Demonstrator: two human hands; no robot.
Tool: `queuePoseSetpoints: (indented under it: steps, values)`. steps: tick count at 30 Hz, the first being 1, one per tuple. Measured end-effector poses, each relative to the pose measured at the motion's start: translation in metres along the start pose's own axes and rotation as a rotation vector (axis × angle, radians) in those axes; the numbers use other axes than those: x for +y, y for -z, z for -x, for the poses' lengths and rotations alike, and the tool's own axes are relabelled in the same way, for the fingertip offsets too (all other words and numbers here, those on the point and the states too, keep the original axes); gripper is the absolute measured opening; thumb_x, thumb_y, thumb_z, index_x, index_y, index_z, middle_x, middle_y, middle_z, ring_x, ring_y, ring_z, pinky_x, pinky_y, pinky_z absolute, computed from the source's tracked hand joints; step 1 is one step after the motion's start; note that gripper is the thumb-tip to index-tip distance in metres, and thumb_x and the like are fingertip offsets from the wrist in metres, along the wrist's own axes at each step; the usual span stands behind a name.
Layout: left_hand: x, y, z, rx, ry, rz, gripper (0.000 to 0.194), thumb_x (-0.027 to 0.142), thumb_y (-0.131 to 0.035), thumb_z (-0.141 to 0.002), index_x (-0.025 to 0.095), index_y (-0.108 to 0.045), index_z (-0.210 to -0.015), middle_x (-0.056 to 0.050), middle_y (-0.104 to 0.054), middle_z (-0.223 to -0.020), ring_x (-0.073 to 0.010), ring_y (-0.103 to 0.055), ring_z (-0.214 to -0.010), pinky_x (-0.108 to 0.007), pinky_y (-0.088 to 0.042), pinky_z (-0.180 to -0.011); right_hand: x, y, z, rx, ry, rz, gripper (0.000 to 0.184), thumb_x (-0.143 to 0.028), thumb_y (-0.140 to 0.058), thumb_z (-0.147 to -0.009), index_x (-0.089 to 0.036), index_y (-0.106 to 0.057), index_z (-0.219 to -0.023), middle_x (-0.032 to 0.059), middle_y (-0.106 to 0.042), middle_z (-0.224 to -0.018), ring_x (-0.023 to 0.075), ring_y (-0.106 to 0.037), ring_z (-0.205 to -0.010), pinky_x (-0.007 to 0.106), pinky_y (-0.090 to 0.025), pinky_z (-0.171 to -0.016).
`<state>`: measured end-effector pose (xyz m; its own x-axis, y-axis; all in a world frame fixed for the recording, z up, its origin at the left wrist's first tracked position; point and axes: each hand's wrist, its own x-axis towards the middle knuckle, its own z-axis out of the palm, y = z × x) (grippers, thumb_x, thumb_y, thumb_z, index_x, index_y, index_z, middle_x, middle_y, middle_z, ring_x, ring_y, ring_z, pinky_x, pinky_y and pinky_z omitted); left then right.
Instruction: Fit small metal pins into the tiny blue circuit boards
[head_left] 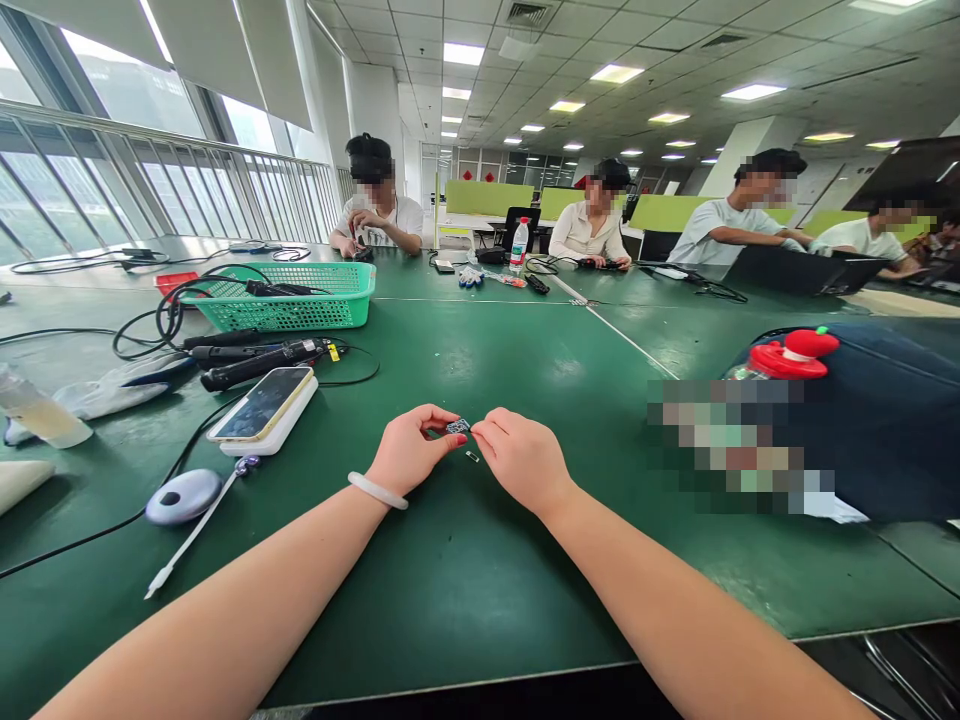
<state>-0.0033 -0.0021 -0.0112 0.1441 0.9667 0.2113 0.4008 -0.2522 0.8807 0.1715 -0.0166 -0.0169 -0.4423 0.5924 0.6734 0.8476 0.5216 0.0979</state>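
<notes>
I see the left hand (420,448) pinching a small dark patterned piece (457,426) between thumb and fingers above the green table (450,600), and the right hand (525,458) closed at its edge, but what this one grips I cannot tell.

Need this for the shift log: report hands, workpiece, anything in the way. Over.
Left hand: grip on small patterned piece. Right hand: fingertips pinched at its edge, hold unclear. Small loose part on table, close by.
</notes>
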Motion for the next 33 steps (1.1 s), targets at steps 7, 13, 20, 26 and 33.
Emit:
queuePoseSetpoints:
  steps: [7,13,20,26,33]
  values:
    - [0.0,0.001,0.001,0.005,-0.019,-0.041,0.025,0.035,-0.07,-0.063,0.019,-0.066,-0.083,-0.003,-0.07,-0.083,-0.0157,-0.061,-0.072,-0.031,-0.049,-0.072,-0.003,0.004,-0.002,-0.085,0.026,0.046,0.029,-0.018,-0.039,-0.09,-0.017,-0.061,-0.073,0.0032,-0.055,-0.069,0.0108,-0.044,-0.06,0.027,-0.027,-0.056]
    - [-0.001,0.0,0.0,-0.063,0.012,0.092,0.028,0.036,-0.072,-0.062,0.017,-0.065,-0.082,-0.005,-0.07,-0.081,-0.0164,-0.062,-0.072,-0.033,-0.05,-0.073,-0.004,0.008,-0.002,-0.194,-0.002,-0.016,0.032,-0.018,-0.034,-0.091,-0.017,-0.063,-0.078,0.0054,-0.057,-0.075,0.0127,-0.048,-0.065,0.028,-0.03,-0.058]
    - [-0.006,0.001,-0.005,-0.134,0.093,0.392,0.035,0.035,-0.074,-0.061,0.014,-0.062,-0.087,-0.006,-0.069,-0.083,-0.0153,-0.063,-0.077,-0.033,-0.05,-0.079,-0.003,0.009,-0.001,-0.104,-0.163,-0.272,0.03,-0.025,-0.038,-0.092,-0.021,-0.066,-0.099,0.0047,-0.063,-0.086,0.0121,-0.055,-0.074,0.024,-0.039,-0.067]
    - [-0.012,0.001,-0.008,-0.014,0.128,0.263,0.036,0.037,-0.07,-0.066,0.014,-0.062,-0.092,-0.007,-0.069,-0.084,-0.0155,-0.063,-0.078,-0.032,-0.05,-0.079,0.007,0.0,-0.003,-0.446,-0.393,-0.428,0.015,-0.034,-0.056,-0.081,-0.023,-0.065,-0.088,0.0001,-0.061,-0.081,0.0117,-0.055,-0.067,0.024,-0.039,-0.059]
    - [-0.013,0.0,-0.005,-0.055,0.099,0.189,0.033,0.037,-0.068,-0.068,0.016,-0.062,-0.093,-0.007,-0.069,-0.086,-0.016,-0.062,-0.078,-0.033,-0.05,-0.078,0.003,-0.006,-0.002,-0.55,-0.267,-0.334,0.014,-0.018,-0.049,-0.084,-0.02,-0.06,-0.076,0.0005,-0.061,-0.081,0.0114,-0.055,-0.069,0.023,-0.036,-0.059]
